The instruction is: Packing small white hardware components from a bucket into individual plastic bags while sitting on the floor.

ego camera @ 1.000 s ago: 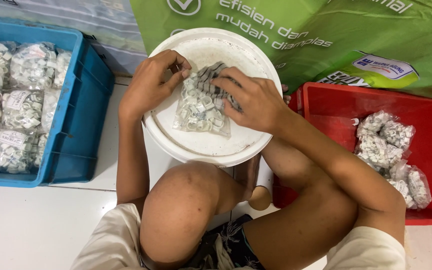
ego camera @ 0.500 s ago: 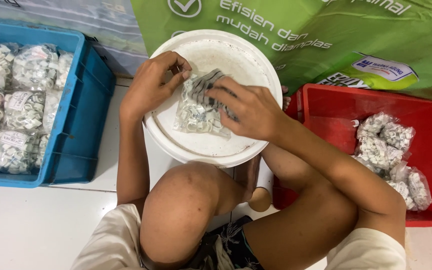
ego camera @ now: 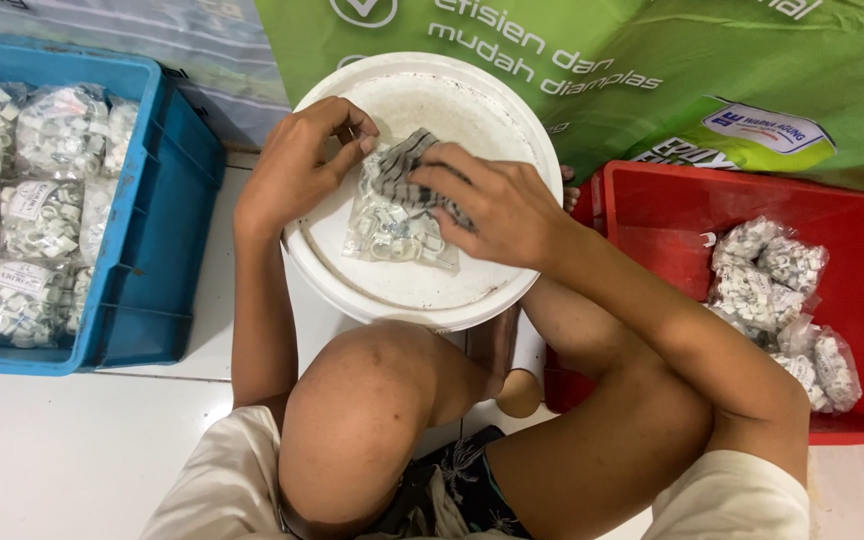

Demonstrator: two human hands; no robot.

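A clear plastic bag of small white clips [ego camera: 392, 232] lies on the white lid of a bucket [ego camera: 432, 290] in front of me. My left hand [ego camera: 302, 165] pinches the bag's upper left corner. My right hand [ego camera: 497, 205] presses a grey striped cloth [ego camera: 399, 165] down on the top of the bag, its fingers closed over the cloth. My bare knee [ego camera: 367, 420] sits just below the bucket.
A blue crate [ego camera: 167, 200] on the left holds several filled clip bags [ego camera: 42, 210]. A red crate [ego camera: 652, 215] on the right holds a few more bags [ego camera: 777, 290]. A green printed sack [ego camera: 712, 70] lies behind, on a white tiled floor [ego camera: 62, 440].
My right hand has slid the cloth slightly left along the bag's top. The left hand stays pinching the corner.
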